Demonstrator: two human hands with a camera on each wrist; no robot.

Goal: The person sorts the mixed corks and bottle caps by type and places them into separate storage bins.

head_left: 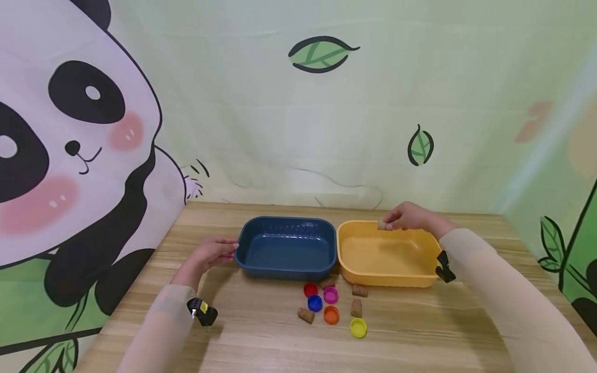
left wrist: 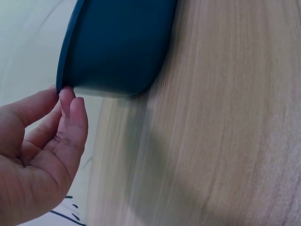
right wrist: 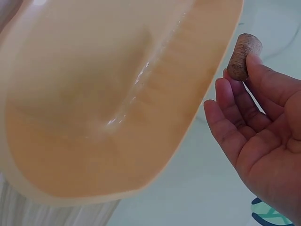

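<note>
My right hand (head_left: 409,216) pinches a brown wine cork (right wrist: 243,56) between thumb and fingers, above the far rim of the yellow basin (head_left: 387,281). Seen from the right wrist, the cork is just off that rim. At the left end of the dark blue basin (head_left: 285,273), my left hand (head_left: 215,252) pinches its rim with thumb and fingertips, as the left wrist view shows. Both basins look bare inside. In front of them lie several corks, among them one cork (head_left: 306,315) at the left, and several coloured bottle caps, including a red cap (head_left: 310,289) and a yellow cap (head_left: 358,327).
The two basins stand side by side on the wooden table (head_left: 261,342). Behind it hangs a backdrop (head_left: 252,114) printed with a panda and leaves. A blue cap (head_left: 314,303), a pink cap (head_left: 330,295) and an orange cap (head_left: 331,314) sit close together among the corks.
</note>
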